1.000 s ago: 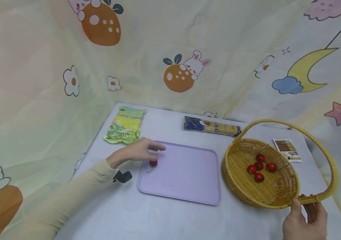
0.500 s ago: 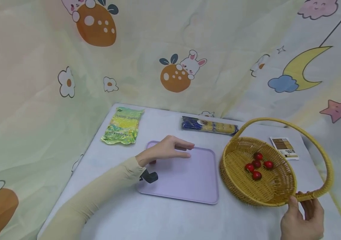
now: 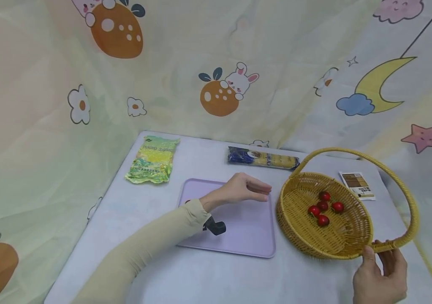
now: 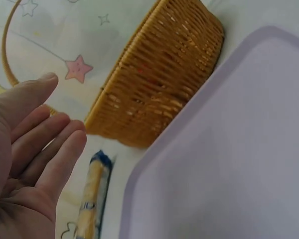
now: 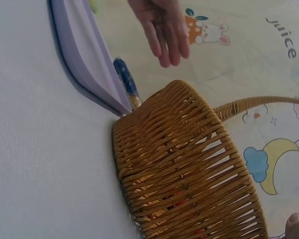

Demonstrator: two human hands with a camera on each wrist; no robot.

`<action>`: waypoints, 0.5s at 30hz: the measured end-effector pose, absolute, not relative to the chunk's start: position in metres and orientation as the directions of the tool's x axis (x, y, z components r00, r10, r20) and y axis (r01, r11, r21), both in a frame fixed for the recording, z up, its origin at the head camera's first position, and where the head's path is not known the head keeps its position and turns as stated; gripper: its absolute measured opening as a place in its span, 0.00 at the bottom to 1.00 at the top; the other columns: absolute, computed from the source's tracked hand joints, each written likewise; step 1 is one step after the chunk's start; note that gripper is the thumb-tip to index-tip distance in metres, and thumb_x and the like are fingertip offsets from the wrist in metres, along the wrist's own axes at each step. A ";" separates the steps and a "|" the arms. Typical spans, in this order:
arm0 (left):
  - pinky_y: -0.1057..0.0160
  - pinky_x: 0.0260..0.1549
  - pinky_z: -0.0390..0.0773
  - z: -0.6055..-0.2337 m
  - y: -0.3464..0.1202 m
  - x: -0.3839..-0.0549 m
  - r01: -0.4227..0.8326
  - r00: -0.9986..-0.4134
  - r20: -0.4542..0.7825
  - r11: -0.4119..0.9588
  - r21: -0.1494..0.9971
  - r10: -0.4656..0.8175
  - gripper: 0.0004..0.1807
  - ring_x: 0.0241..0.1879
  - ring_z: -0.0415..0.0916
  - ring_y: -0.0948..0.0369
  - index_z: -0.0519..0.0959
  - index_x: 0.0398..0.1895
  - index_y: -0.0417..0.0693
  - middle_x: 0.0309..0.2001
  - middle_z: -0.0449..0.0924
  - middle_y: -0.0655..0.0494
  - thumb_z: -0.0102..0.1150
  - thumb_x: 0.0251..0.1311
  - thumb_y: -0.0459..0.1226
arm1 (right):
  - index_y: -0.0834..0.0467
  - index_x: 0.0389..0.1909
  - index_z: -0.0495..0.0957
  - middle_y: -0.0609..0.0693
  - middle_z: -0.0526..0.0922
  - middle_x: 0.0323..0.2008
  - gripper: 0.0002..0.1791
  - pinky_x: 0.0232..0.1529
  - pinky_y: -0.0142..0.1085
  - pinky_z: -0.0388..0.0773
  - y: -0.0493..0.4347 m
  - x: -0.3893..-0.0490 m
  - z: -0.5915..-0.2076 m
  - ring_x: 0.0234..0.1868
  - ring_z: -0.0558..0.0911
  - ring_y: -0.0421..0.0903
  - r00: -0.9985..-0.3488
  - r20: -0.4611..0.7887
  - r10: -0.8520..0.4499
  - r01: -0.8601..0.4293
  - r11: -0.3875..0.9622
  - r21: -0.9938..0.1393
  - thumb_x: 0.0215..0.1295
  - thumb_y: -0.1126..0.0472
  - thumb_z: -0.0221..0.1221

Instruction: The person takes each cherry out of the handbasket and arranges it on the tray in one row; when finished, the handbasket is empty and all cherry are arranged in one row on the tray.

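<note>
My left hand is above the far right part of a lilac tray, fingers extended and thumb apart. In the left wrist view its palm holds nothing. A yellow wicker basket stands right of the tray, with several red cherries on its bottom. At the basket's near right, where the handle meets the rim, my right hand grips it between thumb and fingers. Only a sliver of another red cherry shows on the tray's left; my left sleeve hides the rest.
A green and yellow packet lies at the table's back left. Behind the tray is a long blue and tan package. A small brown and white packet lies behind the basket. Printed cloth hangs behind the table.
My left hand has moved right across the tray, from beside the cherry at its left toward the basket. My right hand keeps its grip on the basket. The head view has shifted slightly.
</note>
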State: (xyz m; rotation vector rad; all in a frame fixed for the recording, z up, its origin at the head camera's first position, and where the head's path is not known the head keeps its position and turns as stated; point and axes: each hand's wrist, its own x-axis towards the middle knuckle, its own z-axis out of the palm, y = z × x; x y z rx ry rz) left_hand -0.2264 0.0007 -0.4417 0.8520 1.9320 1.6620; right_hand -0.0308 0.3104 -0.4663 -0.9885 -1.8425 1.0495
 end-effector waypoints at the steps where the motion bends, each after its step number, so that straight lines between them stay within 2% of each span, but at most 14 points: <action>1: 0.67 0.52 0.84 -0.442 0.006 -0.226 0.155 -0.710 0.058 0.076 0.985 0.702 0.25 0.50 0.87 0.69 0.85 0.61 0.44 0.54 0.89 0.58 0.76 0.61 0.39 | 0.41 0.70 0.75 0.42 0.81 0.64 0.28 0.66 0.30 0.76 0.311 -0.031 -0.467 0.63 0.78 0.32 -0.390 0.259 0.884 0.233 0.367 -0.901 0.69 0.56 0.66; 6: 0.68 0.52 0.83 -0.440 0.033 -0.225 0.157 -0.709 0.074 0.055 0.986 0.701 0.24 0.49 0.87 0.71 0.85 0.60 0.47 0.52 0.90 0.62 0.76 0.61 0.40 | 0.42 0.69 0.76 0.43 0.83 0.62 0.28 0.64 0.29 0.78 0.313 -0.031 -0.468 0.60 0.80 0.31 -0.396 0.300 0.868 0.226 0.409 -0.884 0.67 0.54 0.67; 15: 0.73 0.53 0.80 -0.436 0.077 -0.225 0.153 -0.705 0.052 0.080 0.985 0.707 0.22 0.45 0.86 0.75 0.87 0.58 0.49 0.52 0.90 0.59 0.76 0.61 0.42 | 0.44 0.67 0.78 0.42 0.84 0.61 0.27 0.62 0.28 0.78 0.314 -0.030 -0.468 0.59 0.81 0.31 -0.399 0.334 0.854 0.207 0.438 -0.875 0.68 0.56 0.67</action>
